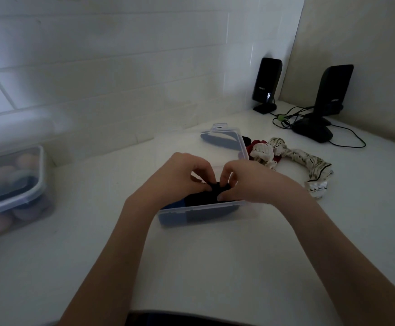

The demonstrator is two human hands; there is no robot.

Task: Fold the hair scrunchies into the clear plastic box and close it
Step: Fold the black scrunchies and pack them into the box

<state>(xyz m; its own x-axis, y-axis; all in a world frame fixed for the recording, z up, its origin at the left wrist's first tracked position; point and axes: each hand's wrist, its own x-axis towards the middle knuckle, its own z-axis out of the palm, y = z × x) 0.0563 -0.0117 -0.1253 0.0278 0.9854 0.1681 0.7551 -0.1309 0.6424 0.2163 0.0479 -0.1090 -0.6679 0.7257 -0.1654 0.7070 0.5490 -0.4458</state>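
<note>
Grip: left hand [180,177] and right hand [245,182] both pinch a black scrunchie [216,187] between thumbs and fingertips, hands nearly touching, directly above the open box.

Clear plastic box [201,214]: sits on the white counter [191,267] in front of the person, its near wall facing the camera. The lower part of the black scrunchie already lies inside; something blue shows through the wall at the left end.

Lid [224,142]: hinged open and lying back beyond the hands, a hang tab at its far edge; a blue shape shows through it.

Loose scrunchies, right of the lid on the counter: one red [254,145], partly under a white patterned scrunchie [262,154]; a long cream printed fabric piece [309,165] trails from there toward the right, touching the pile.

Lidded container [10,187]: at the far left edge of the counter, well apart from the box, blurred, holding rounded pastel items.

Speakers: two black units, one [265,83] against the tiled wall and one [328,100] nearer the right, with cables [347,135] between and around them.
</note>
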